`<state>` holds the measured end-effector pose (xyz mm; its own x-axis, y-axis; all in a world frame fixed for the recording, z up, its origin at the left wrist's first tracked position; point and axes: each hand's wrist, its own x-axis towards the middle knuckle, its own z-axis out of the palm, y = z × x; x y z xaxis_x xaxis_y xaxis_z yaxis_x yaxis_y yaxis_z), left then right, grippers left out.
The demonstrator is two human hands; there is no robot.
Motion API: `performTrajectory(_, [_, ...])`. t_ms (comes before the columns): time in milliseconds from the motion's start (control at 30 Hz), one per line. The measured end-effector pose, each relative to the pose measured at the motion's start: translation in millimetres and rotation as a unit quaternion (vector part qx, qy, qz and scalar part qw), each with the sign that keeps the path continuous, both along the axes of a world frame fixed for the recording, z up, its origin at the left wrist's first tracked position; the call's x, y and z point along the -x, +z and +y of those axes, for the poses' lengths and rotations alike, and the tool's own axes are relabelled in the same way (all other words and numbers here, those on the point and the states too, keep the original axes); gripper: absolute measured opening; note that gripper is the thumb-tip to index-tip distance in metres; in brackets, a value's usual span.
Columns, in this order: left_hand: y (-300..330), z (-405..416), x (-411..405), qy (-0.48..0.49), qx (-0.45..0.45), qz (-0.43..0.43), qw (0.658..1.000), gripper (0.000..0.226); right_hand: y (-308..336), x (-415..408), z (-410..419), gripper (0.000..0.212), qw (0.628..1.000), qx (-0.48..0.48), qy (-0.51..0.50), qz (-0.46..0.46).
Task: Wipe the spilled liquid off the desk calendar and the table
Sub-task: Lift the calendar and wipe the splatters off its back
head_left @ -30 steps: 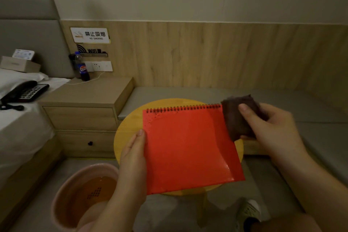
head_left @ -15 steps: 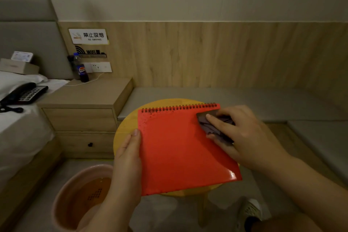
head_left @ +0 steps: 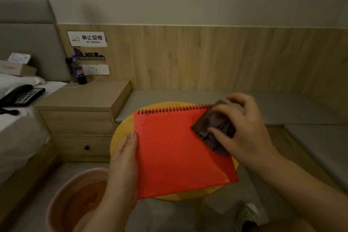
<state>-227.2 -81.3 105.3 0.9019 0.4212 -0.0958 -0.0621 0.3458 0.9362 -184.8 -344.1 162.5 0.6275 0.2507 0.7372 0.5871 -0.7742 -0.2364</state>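
A red spiral-bound desk calendar (head_left: 175, 152) is held tilted above the round yellow table (head_left: 122, 128). My left hand (head_left: 123, 164) grips its left edge, thumb on the front face. Small dark droplets speckle the calendar's upper left corner near the spiral. My right hand (head_left: 243, 133) presses a dark brown cloth (head_left: 212, 128) flat against the calendar's upper right area, with the fingers spread over the cloth. Most of the table is hidden behind the calendar.
A pink basin (head_left: 62, 199) stands on the floor at lower left. A wooden nightstand (head_left: 82, 111) with a cola bottle (head_left: 79, 70) is at left, beside a bed with a phone (head_left: 18, 96). A grey bench (head_left: 282, 107) runs behind the table. My shoe (head_left: 246, 213) shows below.
My right hand brought the cloth from off the calendar's right edge onto its red face and is rubbing the upper right area. The left hand keeps its grip.
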Motion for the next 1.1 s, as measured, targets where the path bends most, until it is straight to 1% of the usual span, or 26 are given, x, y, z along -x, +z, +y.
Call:
performTrajectory(33, [0.5,-0.1,0.1,0.001,0.002,-0.003,1.0,0.033,0.5,0.8,2.0,0.059,0.996,-0.064,-0.029,0.051])
performTrajectory(67, [0.5,0.2,-0.2,0.002,0.001,-0.005,1.0,0.032,1.2,0.7,4.3,0.067,0.985,-0.12,-0.065,0.103])
performTrajectory(100, [0.4,0.3,-0.3,0.003,0.0,-0.006,1.0,0.031,2.0,-0.4,5.8,0.069,0.97,-0.165,-0.097,0.149])
performTrajectory(133, [-0.1,0.3,-0.4,0.002,0.001,-0.009,1.0,0.03,2.8,-2.3,6.5,0.063,0.956,-0.201,-0.114,0.179])
performTrajectory(167, [-0.9,0.3,-0.2,0.0,0.002,-0.011,1.0,0.029,4.5,-3.7,6.3,0.052,0.947,-0.231,-0.113,0.194])
performTrajectory(233, [-3.7,0.4,0.1,-0.004,-0.004,-0.016,1.0,0.026,7.9,-5.7,5.8,0.032,0.938,-0.275,-0.089,0.194])
performTrajectory(267, [-5.4,-0.1,0.1,-0.007,-0.007,-0.02,1.0,0.025,8.7,-5.7,5.5,0.027,0.937,-0.286,-0.075,0.185])
performTrajectory(333, [-8.4,-0.5,0.1,-0.004,-0.004,-0.025,1.0,0.026,10.7,-3.8,6.8,0.023,0.943,-0.291,-0.04,0.158])
performTrajectory(433, [-10.6,0.4,-0.8,0.006,0.002,-0.024,1.0,0.027,18.4,-4.4,5.5,0.026,0.962,-0.256,0.001,0.099])
performTrajectory(500, [-11.4,1.7,-1.9,0.01,-0.004,-0.026,1.0,0.026,24.6,-7.1,3.3,0.024,0.963,-0.248,0.023,0.1])
performTrajectory(633, [-9.8,1.8,-2.4,0.011,-0.007,-0.028,1.0,0.024,31.3,-12.2,2.5,0.028,0.96,-0.241,0.044,0.139])
performTrajectory(733, [-8.4,0.2,-1.6,0.013,0.001,-0.032,0.999,0.025,28.9,-15.7,7.3,0.031,0.946,-0.284,0.024,0.157])
performTrajectory(800, [-7.9,-1.6,-1.6,0.018,-0.007,-0.038,0.999,0.025,21.6,-17.5,11.6,0.025,0.939,-0.304,-0.002,0.162])
performTrajectory(867, [-5.7,-3.6,-0.9,0.02,-0.016,-0.05,0.998,0.03,12.1,-18.0,15.9,0.017,0.946,-0.282,-0.038,0.158])
performTrajectory(933, [-4.0,-4.7,-0.5,0.016,-0.021,-0.057,0.998,0.034,6.6,-16.9,18.1,0.018,0.959,-0.24,-0.064,0.136])
performTrajectory(1033, [-4.5,-2.7,-0.2,0.013,-0.016,-0.058,0.998,0.032,11.5,-13.3,19.3,0.019,0.963,-0.232,-0.043,0.127])
performTrajectory(1100, [-4.4,-0.5,0.2,0.011,-0.016,-0.054,0.998,0.029,19.1,-14.2,17.7,0.017,0.972,-0.203,-0.062,0.097])
